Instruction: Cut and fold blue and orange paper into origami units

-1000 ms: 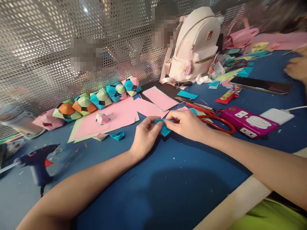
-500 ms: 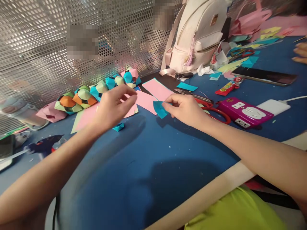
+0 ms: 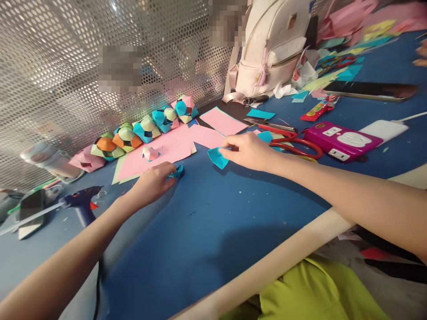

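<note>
At my far left a dark-screened phone [image 3: 32, 206] lies on the blue table [image 3: 200, 222], with a pale bottle [image 3: 50, 158] beyond it. Next comes the glue gun [image 3: 83, 200], lying on its side, a clear stick running out of its back end. Behind it a row of folded paper balls [image 3: 126, 135], in pink, green, orange and blue, slants along the perforated metal screen [image 3: 66, 66]. In front of the row, a small pink and white ball [image 3: 151, 154] sits on the pink sheets [image 3: 170, 146].

My left hand [image 3: 171, 175] is down near the front edge of those sheets, thumb and fingers around the small folded blue piece [image 3: 180, 171]. Its end shows past my fingertips; I cannot tell whether they are pressed tight on it.

Right of that, well apart, my right hand [image 3: 226, 153] pinches the blue paper piece [image 3: 216, 158] by its right side, between thumb and fingers. The piece fans out leftward, just in front of the pink sheets.

Beyond my right wrist lie the red-handled scissors [image 3: 302, 146]; the cream backpack [image 3: 273, 49] stands farther back. Then come the red packet [image 3: 315, 110], the purple power strip [image 3: 342, 141], the white adapter [image 3: 383, 132] and another phone [image 3: 370, 90]. Another person's hand [image 3: 420, 53] shows at the right edge.
</note>
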Tool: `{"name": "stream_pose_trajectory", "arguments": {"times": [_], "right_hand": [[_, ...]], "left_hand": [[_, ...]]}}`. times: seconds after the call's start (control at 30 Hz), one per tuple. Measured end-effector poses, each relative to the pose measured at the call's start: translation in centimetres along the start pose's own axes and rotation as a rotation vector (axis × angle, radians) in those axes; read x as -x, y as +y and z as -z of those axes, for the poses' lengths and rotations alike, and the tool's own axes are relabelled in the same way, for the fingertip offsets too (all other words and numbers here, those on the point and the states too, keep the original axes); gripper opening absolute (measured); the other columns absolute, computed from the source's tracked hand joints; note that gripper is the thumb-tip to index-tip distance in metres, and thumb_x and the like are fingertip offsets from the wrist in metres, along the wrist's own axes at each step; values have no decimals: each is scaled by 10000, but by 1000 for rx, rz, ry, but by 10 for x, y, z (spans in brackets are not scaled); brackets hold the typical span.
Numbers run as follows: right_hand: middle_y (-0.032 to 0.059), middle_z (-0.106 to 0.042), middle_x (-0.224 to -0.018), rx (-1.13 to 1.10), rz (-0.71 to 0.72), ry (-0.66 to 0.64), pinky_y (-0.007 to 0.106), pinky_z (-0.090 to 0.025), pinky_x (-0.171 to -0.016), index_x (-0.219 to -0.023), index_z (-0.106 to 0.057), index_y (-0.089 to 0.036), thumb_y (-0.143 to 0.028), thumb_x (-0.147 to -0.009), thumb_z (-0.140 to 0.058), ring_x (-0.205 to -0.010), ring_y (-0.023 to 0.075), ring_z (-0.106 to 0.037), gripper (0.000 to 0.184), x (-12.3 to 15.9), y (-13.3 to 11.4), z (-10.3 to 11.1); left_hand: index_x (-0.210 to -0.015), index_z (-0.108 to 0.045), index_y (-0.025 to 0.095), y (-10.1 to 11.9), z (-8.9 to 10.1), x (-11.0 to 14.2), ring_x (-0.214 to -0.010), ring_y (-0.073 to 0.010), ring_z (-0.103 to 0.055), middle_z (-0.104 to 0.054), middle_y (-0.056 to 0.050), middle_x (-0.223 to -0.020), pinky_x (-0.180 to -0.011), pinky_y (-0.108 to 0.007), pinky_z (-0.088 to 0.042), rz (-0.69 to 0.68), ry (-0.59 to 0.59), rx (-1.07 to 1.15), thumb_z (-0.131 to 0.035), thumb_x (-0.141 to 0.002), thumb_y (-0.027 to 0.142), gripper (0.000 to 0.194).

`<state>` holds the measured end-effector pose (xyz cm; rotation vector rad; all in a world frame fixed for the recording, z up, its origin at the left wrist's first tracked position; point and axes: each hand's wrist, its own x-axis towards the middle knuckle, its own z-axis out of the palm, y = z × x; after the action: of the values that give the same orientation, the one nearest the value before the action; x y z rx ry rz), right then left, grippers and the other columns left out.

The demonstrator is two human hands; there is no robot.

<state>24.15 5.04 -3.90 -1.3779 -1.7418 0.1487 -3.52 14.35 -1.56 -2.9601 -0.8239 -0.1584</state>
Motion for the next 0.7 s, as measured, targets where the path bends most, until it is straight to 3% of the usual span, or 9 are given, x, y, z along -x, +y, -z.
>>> {"name": "stream_pose_trajectory", "arguments": {"times": [0.13,0.23,0.4,0.53,0.7], "right_hand": [[-42,-509,-563,-36,-15,-111,234,-327,-568,-645,-587,-147,-167,-788,-583,-526,68,-414,145,-1,-6,-6],[-39,-540,-576,-210,-167,-213,221,-381,-571,-649,-584,-146,-162,-800,-593,-523,70,-485,152,-5,-13,-6],[-27,-566,-578,-616,-599,-352,208,-479,-531,-658,-562,-145,-140,-846,-570,-517,81,-564,189,-11,-20,-2],[-26,-544,-537,-611,-646,-391,192,-469,-464,-626,-551,-135,-89,-844,-572,-493,85,-554,223,-13,-21,0],[-9,-589,-616,-854,-685,-516,197,-511,-510,-679,-577,-117,-75,-854,-551,-542,85,-590,182,-16,-19,4]], "left_hand": [[-910,-597,169,16,-7,0,-893,-204,-667,-698,-114,-1011,-757,-329,-551,-192,232,64,-492,-881,186,110],[-904,-595,158,29,-10,1,-973,-222,-660,-700,-135,-1035,-816,-366,-559,-340,363,52,-499,-893,133,99],[-1002,-595,153,43,-14,-1,-1172,-271,-586,-697,-148,-1096,-892,-417,-551,-523,409,-9,-513,-892,101,146],[-1018,-584,138,51,-14,-7,-1173,-293,-588,-710,-141,-1080,-853,-414,-557,-615,412,-108,-502,-900,92,150],[-1010,-589,148,60,-7,-17,-1185,-281,-582,-723,-114,-1065,-883,-399,-535,-663,463,-218,-466,-931,119,149]]}}
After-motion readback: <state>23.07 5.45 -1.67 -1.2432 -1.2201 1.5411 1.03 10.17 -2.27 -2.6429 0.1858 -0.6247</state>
